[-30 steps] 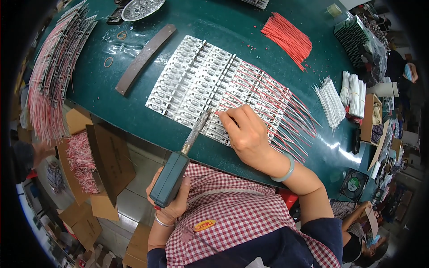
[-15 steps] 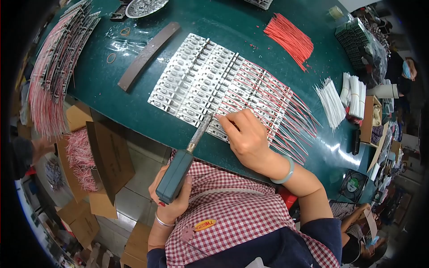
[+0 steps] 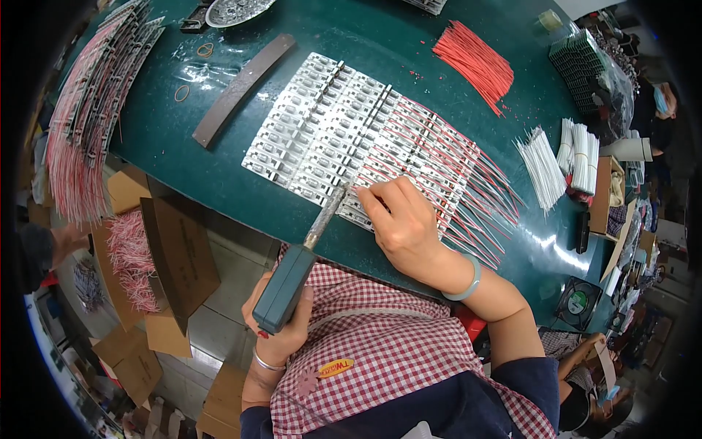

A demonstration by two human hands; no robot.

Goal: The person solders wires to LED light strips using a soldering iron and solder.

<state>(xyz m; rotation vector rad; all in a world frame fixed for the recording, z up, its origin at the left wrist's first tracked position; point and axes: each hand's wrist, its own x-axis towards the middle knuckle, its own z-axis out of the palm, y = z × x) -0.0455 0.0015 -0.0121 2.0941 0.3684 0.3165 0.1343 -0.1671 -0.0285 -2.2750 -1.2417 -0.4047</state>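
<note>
My left hand (image 3: 281, 318) is wrapped round the green handle of a soldering iron (image 3: 287, 282). Its metal shaft slants up and to the right, and the tip meets the near edge of a panel of white circuit boards (image 3: 314, 139). Just right of the tip, my right hand (image 3: 402, 223) is pinched at the boards, its fingertips apparently on the end of a thin wire; the wire is mostly hidden by the fingers. Red and white wires (image 3: 475, 194) fan out to the right from the panel's right-hand part. The left part carries no wires.
Loose red wires (image 3: 475, 66) lie beyond the panel, with white wires (image 3: 541, 170) to the right. A dark curved bar (image 3: 245, 91) rests left of the panel. Wired boards (image 3: 95, 110) are stacked far left. A metal dish (image 3: 238, 11) stands behind; a box (image 3: 179, 256) is below the table's left edge.
Hardly anything differs. The soldering iron has shifted very slightly, its tip still at the same spot on the boards, and my right hand stays pinched beside it.
</note>
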